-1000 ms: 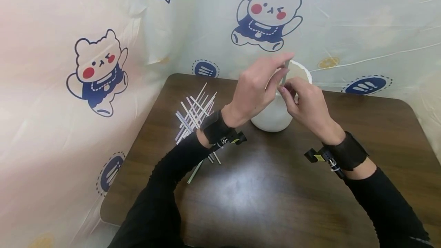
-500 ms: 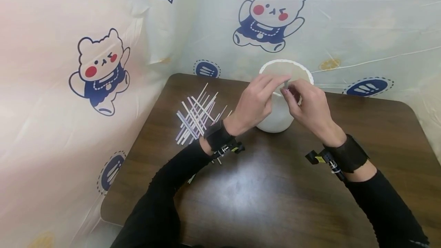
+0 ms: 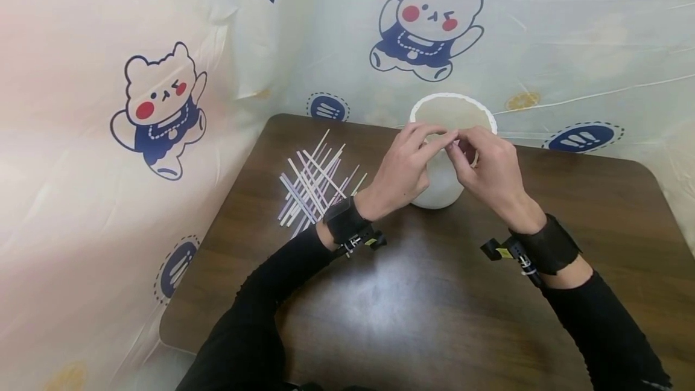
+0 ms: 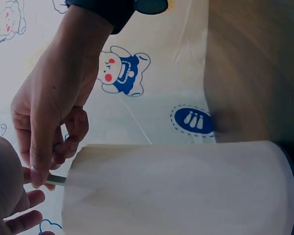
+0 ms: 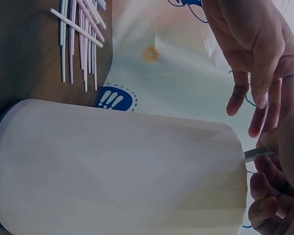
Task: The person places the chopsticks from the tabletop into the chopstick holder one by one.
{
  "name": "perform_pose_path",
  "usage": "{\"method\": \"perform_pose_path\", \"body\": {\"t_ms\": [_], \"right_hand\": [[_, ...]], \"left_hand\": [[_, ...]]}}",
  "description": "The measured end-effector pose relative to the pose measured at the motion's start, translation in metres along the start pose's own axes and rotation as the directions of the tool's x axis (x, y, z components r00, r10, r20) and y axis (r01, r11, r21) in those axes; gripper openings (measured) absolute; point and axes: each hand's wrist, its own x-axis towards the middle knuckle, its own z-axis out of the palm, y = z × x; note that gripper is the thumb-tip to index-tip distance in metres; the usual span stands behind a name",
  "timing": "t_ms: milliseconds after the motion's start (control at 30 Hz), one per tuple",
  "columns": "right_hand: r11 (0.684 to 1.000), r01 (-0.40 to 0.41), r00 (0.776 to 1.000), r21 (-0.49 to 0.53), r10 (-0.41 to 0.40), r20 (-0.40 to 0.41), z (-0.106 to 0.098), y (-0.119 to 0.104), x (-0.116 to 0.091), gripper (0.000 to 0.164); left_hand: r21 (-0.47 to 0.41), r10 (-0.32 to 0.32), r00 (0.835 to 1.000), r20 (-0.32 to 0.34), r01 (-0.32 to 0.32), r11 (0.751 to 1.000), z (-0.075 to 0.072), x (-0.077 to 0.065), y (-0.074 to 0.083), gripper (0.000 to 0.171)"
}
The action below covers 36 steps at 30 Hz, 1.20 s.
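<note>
Step in hand, we judge: putting stick (image 5: pixel 254 154) into white container (image 3: pixel 437 190). Our right grip (image 3: pixel 487 166) pinches stick at rim; left grip (image 3: pixel 404 165) spread alongside. Next calls for clean release.

Both my arms reach forward and slant inward, the left arm (image 3: pixel 259 294) from one side, the right arm (image 3: pixel 597 318) from the other. I hold my left hand (image 3: pixel 402 168) back upward, its fingers loosely extended, the index fingertip right at the fingertips of my right hand (image 3: pixel 491 162). There, my thumb and forefinger pinch, the other fingers loosely curled.
</note>
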Motion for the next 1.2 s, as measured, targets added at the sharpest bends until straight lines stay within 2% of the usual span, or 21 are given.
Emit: {"method": "perform_pose_path", "body": {"t_ms": [233, 333, 467, 600, 733, 800, 900, 1000, 1133, 1200], "right_hand": [[0.998, 0.019, 0.999, 0.053, -0.016, -0.049, -0.003, -0.002, 0.001, 0.022], [0.997, 0.03, 0.997, 0.069, -0.025, -0.077, -0.004, -0.003, 0.001, 0.022], [0.993, 0.043, 0.993, 0.107, -0.031, -0.115, -0.006, -0.005, 0.001, 0.021], [0.989, 0.048, 0.99, 0.139, -0.029, -0.138, -0.008, -0.01, -0.002, 0.019], [0.986, 0.067, 0.988, 0.151, -0.045, -0.148, -0.008, -0.017, -0.006, 0.019], [0.984, 0.081, 0.987, 0.158, -0.058, -0.148, -0.009, -0.021, -0.007, 0.018], [0.979, 0.106, 0.986, 0.172, -0.081, -0.146, -0.009, -0.027, -0.009, 0.018], [0.973, 0.134, 0.984, 0.186, -0.109, -0.139, -0.009, -0.033, -0.012, 0.02], [0.963, 0.178, 0.978, 0.201, -0.151, -0.146, -0.006, -0.042, -0.017, 0.022], [0.959, 0.203, 0.973, 0.2, -0.174, -0.154, -0.004, -0.046, -0.02, 0.024]], "left_hand": [[-0.021, -0.007, 1.0, -0.02, 0.007, 1.0, -0.002, 0.0, -0.004, 0.052], [-0.047, -0.009, 0.998, -0.059, 0.006, 0.999, -0.005, 0.001, -0.008, 0.044], [-0.074, -0.042, 0.992, -0.12, 0.034, 0.997, -0.013, 0.003, -0.02, 0.033], [-0.072, -0.123, 0.981, -0.151, 0.114, 0.991, -0.023, 0.003, -0.039, 0.031], [-0.013, -0.263, 0.955, -0.14, 0.264, 0.964, -0.036, 0.002, -0.066, 0.031], [0.03, -0.344, 0.932, -0.116, 0.349, 0.937, -0.043, 0.001, -0.082, 0.029], [0.082, -0.463, 0.883, -0.076, 0.468, 0.88, -0.053, -0.004, -0.111, 0.026], [0.124, -0.584, 0.811, -0.034, 0.583, 0.803, -0.062, -0.012, -0.138, 0.023], [0.187, -0.719, 0.695, -0.002, 0.707, 0.682, -0.065, -0.028, -0.17, 0.014], [0.229, -0.767, 0.642, 0.006, 0.746, 0.626, -0.062, -0.038, -0.185, 0.017]]}}
